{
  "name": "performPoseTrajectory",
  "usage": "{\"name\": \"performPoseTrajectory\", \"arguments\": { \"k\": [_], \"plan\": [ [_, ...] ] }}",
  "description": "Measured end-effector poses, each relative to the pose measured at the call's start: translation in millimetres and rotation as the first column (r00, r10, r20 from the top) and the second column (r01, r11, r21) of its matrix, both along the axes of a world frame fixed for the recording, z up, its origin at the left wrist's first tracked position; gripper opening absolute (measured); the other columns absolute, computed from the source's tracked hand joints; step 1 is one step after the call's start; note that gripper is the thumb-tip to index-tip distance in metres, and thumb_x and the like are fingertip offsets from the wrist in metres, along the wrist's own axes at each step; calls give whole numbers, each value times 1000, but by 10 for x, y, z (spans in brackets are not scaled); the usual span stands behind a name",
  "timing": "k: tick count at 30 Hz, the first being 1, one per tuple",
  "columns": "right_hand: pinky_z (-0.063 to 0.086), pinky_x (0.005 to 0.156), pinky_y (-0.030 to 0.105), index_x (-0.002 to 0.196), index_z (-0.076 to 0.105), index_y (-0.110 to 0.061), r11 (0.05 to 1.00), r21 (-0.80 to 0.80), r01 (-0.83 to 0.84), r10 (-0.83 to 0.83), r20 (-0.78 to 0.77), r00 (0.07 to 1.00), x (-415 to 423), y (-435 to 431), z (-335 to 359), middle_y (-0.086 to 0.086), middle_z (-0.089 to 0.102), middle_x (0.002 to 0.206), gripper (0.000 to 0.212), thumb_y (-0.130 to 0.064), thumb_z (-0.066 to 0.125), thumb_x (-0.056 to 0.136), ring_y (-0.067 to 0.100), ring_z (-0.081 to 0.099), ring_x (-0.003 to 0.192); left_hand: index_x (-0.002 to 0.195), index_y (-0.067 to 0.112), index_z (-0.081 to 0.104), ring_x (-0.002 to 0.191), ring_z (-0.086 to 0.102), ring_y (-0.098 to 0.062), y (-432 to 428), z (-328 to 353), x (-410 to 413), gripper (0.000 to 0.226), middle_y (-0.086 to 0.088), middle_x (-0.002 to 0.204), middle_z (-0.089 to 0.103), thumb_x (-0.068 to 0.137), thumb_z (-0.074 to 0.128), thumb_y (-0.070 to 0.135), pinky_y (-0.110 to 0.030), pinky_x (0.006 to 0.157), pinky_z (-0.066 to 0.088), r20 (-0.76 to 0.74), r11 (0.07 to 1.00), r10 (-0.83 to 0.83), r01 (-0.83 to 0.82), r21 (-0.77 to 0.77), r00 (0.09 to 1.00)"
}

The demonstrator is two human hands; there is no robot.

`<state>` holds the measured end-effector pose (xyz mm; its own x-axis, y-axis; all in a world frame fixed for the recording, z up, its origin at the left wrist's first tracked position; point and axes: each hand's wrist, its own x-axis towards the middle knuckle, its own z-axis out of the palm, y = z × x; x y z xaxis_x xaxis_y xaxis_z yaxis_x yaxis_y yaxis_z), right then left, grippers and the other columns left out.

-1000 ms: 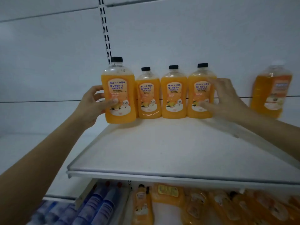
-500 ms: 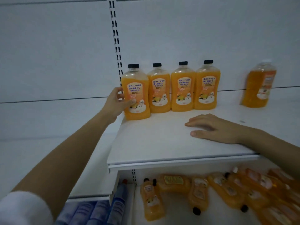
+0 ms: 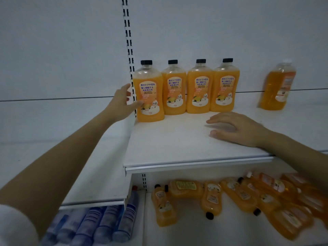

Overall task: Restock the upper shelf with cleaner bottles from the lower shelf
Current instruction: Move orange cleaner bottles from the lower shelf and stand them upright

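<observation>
Several orange cleaner bottles with black caps stand in a row at the back of the white upper shelf (image 3: 168,146). My left hand (image 3: 122,102) grips the leftmost bottle (image 3: 150,89), thumb on its label and fingers round its left side; the bottle stands upright on the shelf. My right hand (image 3: 236,128) lies flat on the shelf in front of the row, fingers straight, holding nothing. Another orange bottle (image 3: 277,86) stands alone at the far right. Below, on the lower shelf (image 3: 186,233), lie several more orange bottles (image 3: 212,197) on their sides.
Blue bottles (image 3: 99,224) lie packed under a lower white shelf board at the bottom left. A slotted metal upright (image 3: 128,41) runs up the white back wall just left of the row. The upper shelf has bare surface between the row and the lone bottle.
My right hand has left the row's right-end bottle and come down flat on the shelf. My left hand keeps its hold on the leftmost bottle, which now stands closer to the row.
</observation>
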<state>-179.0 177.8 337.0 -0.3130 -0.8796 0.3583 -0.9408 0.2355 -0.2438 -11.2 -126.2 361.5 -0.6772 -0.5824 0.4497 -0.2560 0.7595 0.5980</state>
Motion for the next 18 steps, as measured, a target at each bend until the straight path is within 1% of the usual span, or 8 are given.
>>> {"name": "performPoseTrajectory", "arguments": {
  "k": [2,4,7,10,12,15,17,18],
  "plan": [
    [26,96,21,121,54,-35,1000,-27,2,-3,-38,999,19,61,3,-25,45,118,64,-71,39,70,-3,38,112,144,13,22,125,40,-28,70,70,134,72,-16,139,34,87,59,36,-39,99,37,28,976,25,-19,-215,999],
    [27,94,21,122,52,-39,999,-39,-13,10,-60,998,44,151,-5,-28,44,119,60,-71,40,73,-6,37,111,140,12,33,127,37,-30,191,160,275,60,-18,137,36,89,56,34,-40,102,33,28,911,27,-13,-413,999],
    [27,93,20,122,50,-42,998,-31,-46,43,-77,996,70,321,-22,-29,44,119,55,-73,42,78,-9,37,110,129,9,48,122,39,-31,458,262,440,44,-17,132,43,91,54,31,-37,98,34,71,816,10,32,-577,997],
    [27,94,21,126,49,-39,997,0,-83,83,-122,989,115,523,-31,-25,44,120,56,-70,41,80,-6,36,112,122,7,56,119,43,-32,839,252,554,37,-16,127,50,91,53,27,-40,97,35,146,750,-30,119,-650,989],
    [26,95,21,128,50,-33,994,-5,-108,106,-142,984,168,703,-33,-23,44,120,61,-69,40,79,-4,36,112,121,8,58,119,44,-30,1126,218,609,36,-13,127,53,92,51,28,-40,98,35,196,731,-47,168,-661,979],
    [25,96,20,128,51,-28,990,-23,-137,132,-152,980,238,1076,-63,-19,46,120,62,-61,40,77,-3,36,112,121,10,57,117,47,-26,1596,101,702,38,-10,124,57,92,48,33,-34,96,35,202,746,-60,178,-642,978],
    [25,97,18,128,51,-26,985,-53,-167,156,-159,975,279,1380,-153,-17,46,120,55,-56,46,82,-2,37,113,122,11,57,114,50,-25,1959,-66,787,40,-9,120,59,94,46,38,-30,93,34,159,770,-92,172,-615,983],
    [24,97,14,127,52,-24,981,-72,-183,170,-157,973,304,1543,-232,-16,46,119,51,-54,50,86,-3,36,113,122,11,56,112,51,-24,2156,-174,831,42,-9,119,60,93,45,40,-27,91,33,138,786,-114,174,-593,984]
  ]
}}
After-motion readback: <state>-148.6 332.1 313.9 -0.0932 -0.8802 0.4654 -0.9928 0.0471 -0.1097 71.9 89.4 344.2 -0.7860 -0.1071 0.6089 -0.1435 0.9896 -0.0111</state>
